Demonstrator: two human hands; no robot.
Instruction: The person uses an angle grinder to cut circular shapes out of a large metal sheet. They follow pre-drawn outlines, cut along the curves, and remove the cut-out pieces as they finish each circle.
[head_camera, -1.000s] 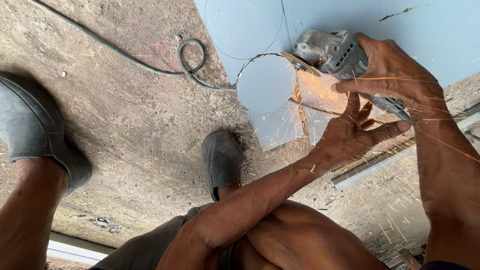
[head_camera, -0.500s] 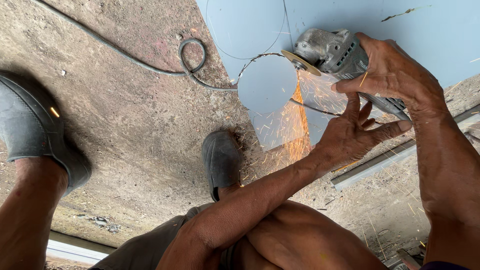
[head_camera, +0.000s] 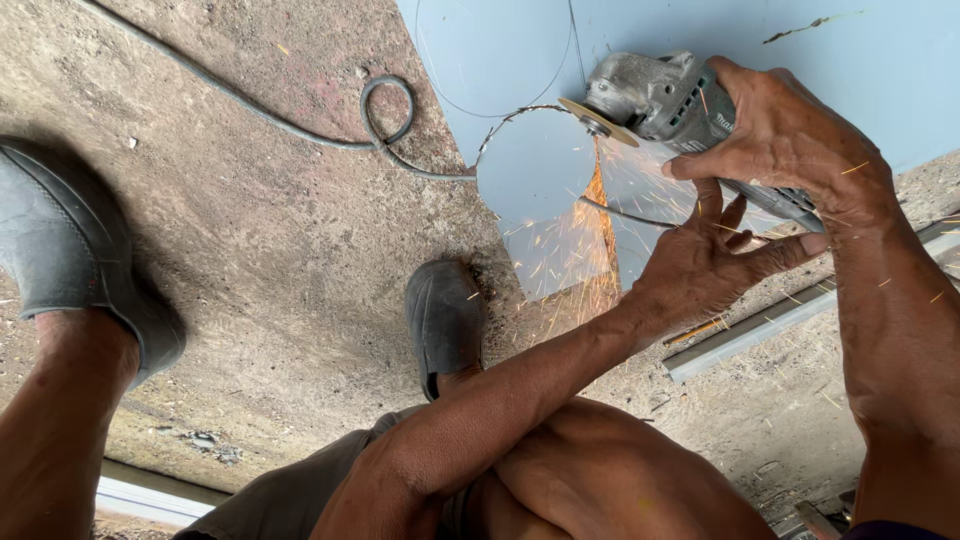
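Dirt floor (head_camera: 250, 250) — blue sheet (head_camera: 700, 30), cable (head_camera: 380, 110)
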